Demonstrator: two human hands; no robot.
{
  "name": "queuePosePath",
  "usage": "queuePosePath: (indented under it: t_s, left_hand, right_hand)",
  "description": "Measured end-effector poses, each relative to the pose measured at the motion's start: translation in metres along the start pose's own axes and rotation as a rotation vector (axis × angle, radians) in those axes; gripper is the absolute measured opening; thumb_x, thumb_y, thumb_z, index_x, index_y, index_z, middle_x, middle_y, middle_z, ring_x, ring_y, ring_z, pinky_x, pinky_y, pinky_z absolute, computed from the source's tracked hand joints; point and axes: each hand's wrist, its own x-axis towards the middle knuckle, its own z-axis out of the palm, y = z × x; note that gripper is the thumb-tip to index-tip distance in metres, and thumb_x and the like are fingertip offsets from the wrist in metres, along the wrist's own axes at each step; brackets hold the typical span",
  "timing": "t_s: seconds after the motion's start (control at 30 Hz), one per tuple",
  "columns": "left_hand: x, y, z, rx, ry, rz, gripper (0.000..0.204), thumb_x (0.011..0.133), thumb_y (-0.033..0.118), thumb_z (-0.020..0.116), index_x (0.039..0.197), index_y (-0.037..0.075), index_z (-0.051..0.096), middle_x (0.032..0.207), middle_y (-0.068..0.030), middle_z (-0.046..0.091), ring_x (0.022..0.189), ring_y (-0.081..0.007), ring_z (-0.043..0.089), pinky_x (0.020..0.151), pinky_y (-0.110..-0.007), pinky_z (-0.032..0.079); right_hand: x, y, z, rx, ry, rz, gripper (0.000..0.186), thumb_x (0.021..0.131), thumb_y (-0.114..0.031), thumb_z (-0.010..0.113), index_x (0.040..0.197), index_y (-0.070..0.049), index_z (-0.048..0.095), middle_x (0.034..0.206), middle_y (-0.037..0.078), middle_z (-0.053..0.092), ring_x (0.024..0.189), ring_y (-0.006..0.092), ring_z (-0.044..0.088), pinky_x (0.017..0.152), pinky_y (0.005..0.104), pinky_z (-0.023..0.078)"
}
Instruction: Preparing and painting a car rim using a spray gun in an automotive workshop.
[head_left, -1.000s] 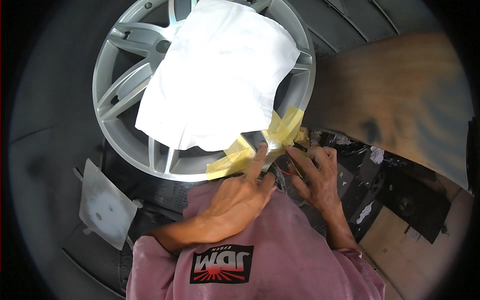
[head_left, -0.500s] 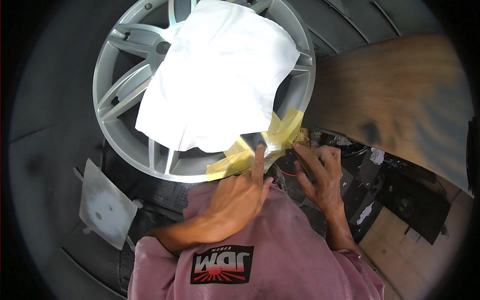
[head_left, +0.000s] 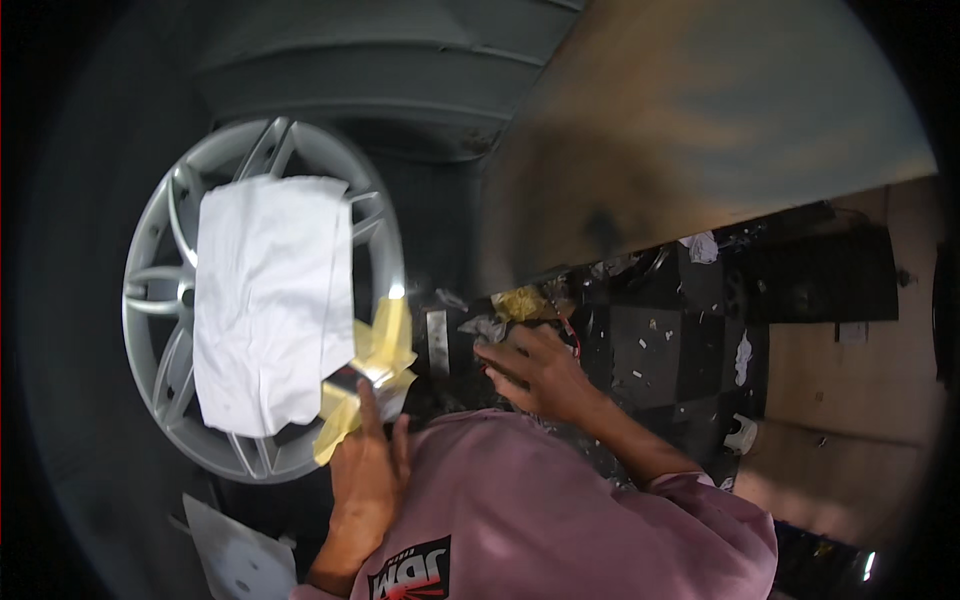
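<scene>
A silver multi-spoke wheel rim [head_left: 143, 375] lies at the left, and a white cloth [head_left: 270, 300] covers much of its face. Strips of yellow masking tape [head_left: 392, 340] frame a patch of the rim's near right edge. My left hand [head_left: 365, 475] reaches up to this patch, its index fingertip on or just over the bare surface between the strips; its fingers are apart. Away from the wheel, to the right, is my right hand [head_left: 540, 375]. Its fingers are loosely bent, with a gap to the thumb, and nothing held shows. Crumpled grey material [head_left: 484, 327] appears beside its fingertips.
A large brown and grey panel [head_left: 690, 130] slants across the upper right. Below it, yellow crumpled material [head_left: 522, 303] and litter lie about the dark checkered floor [head_left: 650, 345]. A pale grey panel [head_left: 240, 555] stands at the lower left; a white stool [head_left: 741, 434] is farther right.
The view has turned rightward, so the wheel appears farther left and smaller. My right hand has moved away from the taped edge. My left index finger remains at the taped patch.
</scene>
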Motion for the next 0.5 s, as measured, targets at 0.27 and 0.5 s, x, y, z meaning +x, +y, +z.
queuePosePath:
  t_s: [0.27,0.5]
  left_hand:
    - [0.003,0.07,-0.008,0.064,0.11,-0.216,0.043,0.101,0.018,0.063,0.133,-0.01,0.06,0.07,-0.0264,0.065,0.067,-0.0431,0.066,0.067,-0.049,0.05]
    - [0.033,0.12,0.044,-0.067,0.071,-0.222,0.033,0.101,0.025,0.064,0.116,-0.003,0.072,0.08,-0.0234,0.071,0.074,-0.0381,0.07,0.071,-0.046,0.052]
  right_hand:
    - [-0.133,0.16,0.028,0.007,-0.182,0.105,0.027,0.088,-0.022,0.076,0.113,-0.013,0.072,0.103,0.01,0.067,0.094,0.0269,0.066,0.079,0.0413,0.055]
    - [-0.151,0.343,-0.022,0.048,-0.148,0.475,0.034,0.088,-0.036,0.074,0.098,-0.004,0.07,0.095,0.02,0.071,0.093,0.0407,0.07,0.079,0.0478,0.055]
